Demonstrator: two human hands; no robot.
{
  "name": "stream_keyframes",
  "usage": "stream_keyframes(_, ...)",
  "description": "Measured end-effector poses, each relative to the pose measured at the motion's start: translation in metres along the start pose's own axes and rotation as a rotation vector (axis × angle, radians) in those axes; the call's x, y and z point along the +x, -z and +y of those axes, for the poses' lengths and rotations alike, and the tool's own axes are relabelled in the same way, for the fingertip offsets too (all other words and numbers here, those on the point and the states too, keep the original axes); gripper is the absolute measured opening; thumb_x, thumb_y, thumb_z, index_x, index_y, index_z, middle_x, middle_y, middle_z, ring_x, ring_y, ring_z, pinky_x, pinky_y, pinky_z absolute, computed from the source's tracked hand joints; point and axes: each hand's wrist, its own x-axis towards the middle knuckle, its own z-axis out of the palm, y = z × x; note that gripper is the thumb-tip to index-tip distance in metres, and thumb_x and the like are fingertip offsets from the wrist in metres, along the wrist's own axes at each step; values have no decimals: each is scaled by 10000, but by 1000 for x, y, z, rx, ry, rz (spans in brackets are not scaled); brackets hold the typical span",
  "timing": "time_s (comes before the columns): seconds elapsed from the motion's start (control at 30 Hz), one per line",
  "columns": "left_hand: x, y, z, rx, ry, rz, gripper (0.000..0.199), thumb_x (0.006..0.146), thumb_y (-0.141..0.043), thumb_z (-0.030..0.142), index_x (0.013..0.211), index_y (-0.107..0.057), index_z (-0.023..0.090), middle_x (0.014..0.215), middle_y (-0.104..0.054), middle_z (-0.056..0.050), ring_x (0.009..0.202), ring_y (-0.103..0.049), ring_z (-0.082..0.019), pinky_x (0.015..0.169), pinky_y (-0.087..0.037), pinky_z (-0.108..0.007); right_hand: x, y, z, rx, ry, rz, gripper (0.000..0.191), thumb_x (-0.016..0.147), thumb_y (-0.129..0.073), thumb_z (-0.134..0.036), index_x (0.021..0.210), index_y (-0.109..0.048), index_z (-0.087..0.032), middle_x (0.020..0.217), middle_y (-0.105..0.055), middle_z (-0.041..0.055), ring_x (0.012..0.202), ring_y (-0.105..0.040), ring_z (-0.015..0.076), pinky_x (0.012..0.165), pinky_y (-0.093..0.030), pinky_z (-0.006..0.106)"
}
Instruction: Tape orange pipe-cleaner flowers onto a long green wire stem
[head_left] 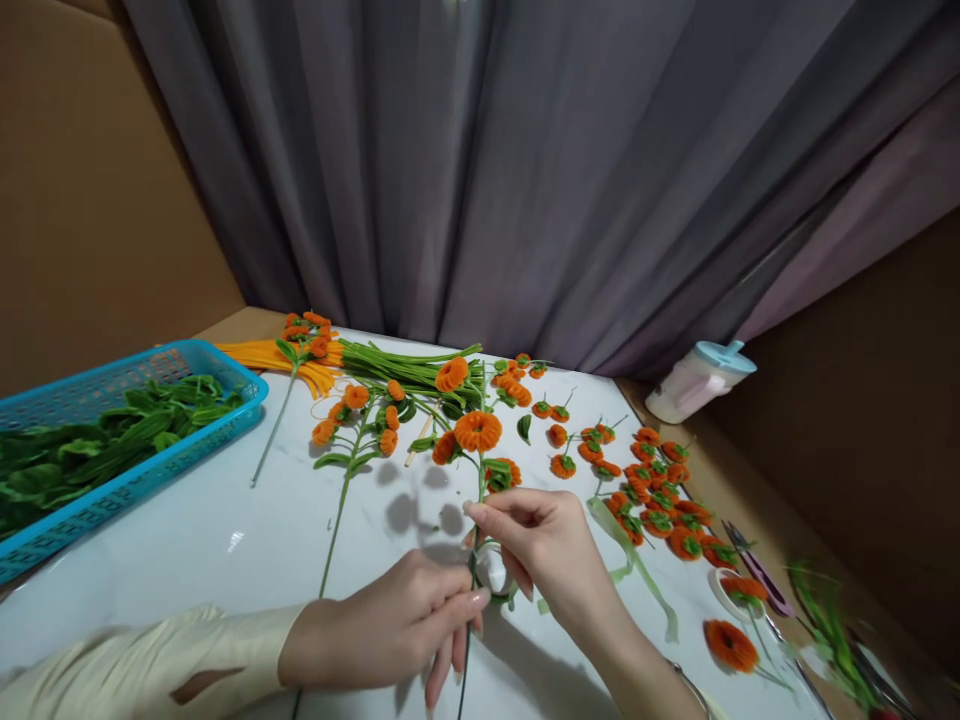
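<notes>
My left hand (409,620) pinches the lower part of a green stem (481,470) between thumb and fingers. Higher on that stem, my right hand (544,545) closes its thumb and forefinger. The stem stands nearly upright and carries orange fuzzy flowers (478,431) at its top. Behind the right fingers, a white roll (493,570) with green tape round its edge is partly hidden. Left of the hands lies a finished-looking branch (345,490) with small orange flowers and green leaves.
At the left, a blue basket (255,395) holds green leaves. Green and orange fuzzy sticks (397,365) lie at the back. Loose orange flowers (664,490), green tape strips (637,565) and pink-handled scissors (761,580) are to the right. A lidded cup (694,385) stands beyond them.
</notes>
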Motion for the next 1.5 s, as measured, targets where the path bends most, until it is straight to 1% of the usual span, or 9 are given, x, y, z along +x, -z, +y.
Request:
stream_keyframes(0.3, 6, 11, -9, -63, -100, -154, 364, 944, -278, 442, 728, -435, 194, 352, -479, 41, 560, -627, -148, 583, -478, -228, 1, -10, 14, 183, -81, 53, 299, 675, -710, -382, 554, -660, -113, 492, -603, 16, 268, -294, 9, 306, -175, 183)
stream_keyframes(0.47, 9, 10, -17, -165, -41, -239, 420, 918, -279, 538, 724, -429, 196, 318, -451, 66, 428, -554, -120, 460, -375, -205, -2, -16, 21, 204, -99, 144, 304, 672, -722, -367, 522, -654, -112, 292, -385, -62, 263, -247, 13, 327, -183, 181)
stream_keyframes(0.6, 9, 8, -19, -245, 35, -256, 419, 904, -316, 549, 737, -451, 189, 340, -462, 73, 416, -531, -110, 498, -404, -205, -4, -18, 25, 223, -105, 200, 308, 654, -730, -384, 533, -662, -108, 300, -388, -59, 271, -247, 15, 327, -177, 181)
stream_keyframes(0.73, 11, 32, -7, -105, 121, -269, 385, 838, -501, 506, 725, -578, 146, 519, -598, 4, 520, -570, -112, 588, -460, -222, -3, -18, 26, 226, -106, 204, 319, 644, -733, -381, 504, -645, -108, 270, -346, -72, 263, -212, 10, 326, -178, 185)
stream_keyframes(0.87, 21, 82, 15, 159, 179, -25, 409, 794, -542, 522, 876, -651, 136, 720, -660, -31, 616, -581, -135, 519, -419, -203, -2, -19, 24, 231, -106, 186, 308, 651, -714, -387, 520, -653, -114, 276, -348, -70, 253, -218, 19, 315, -143, 190)
stream_keyframes(1.0, 33, 113, 27, 328, 28, 258, 475, 732, -626, 497, 1087, -595, 182, 1104, -623, -56, 833, -575, -176, 711, -450, -261, 0, -20, 22, 224, -122, 166, 304, 645, -723, -380, 510, -656, -116, 300, -387, -56, 258, -216, 20, 311, -127, 198)
stream_keyframes(1.17, 39, 107, 29, 315, -67, 239, 436, 702, -681, 421, 1059, -596, 184, 1107, -614, -45, 1018, -540, -233, 860, -426, -311, 0, -20, 23, 201, -116, 119, 300, 650, -732, -387, 520, -663, -125, 274, -337, -72, 259, -219, 27, 311, -134, 200)
stream_keyframes(1.3, 41, 99, 28, 175, -103, 181, 278, 744, -651, 363, 915, -614, 147, 918, -629, -17, 909, -573, -200, 801, -443, -277, 1, -21, 25, 173, -116, 120, 303, 652, -731, -394, 533, -670, -122, 282, -342, -70, 266, -227, 27, 312, -137, 199)
stream_keyframes(1.5, 43, 89, 24, 222, -109, 361, 255, 710, -678, 352, 767, -545, 142, 720, -490, 32, 706, -468, -124, 653, -398, -227, 1, -24, 26, 162, -123, 164, 293, 633, -733, -371, 509, -667, -113, 297, -343, -65, 289, -221, 23, 329, -108, 206)
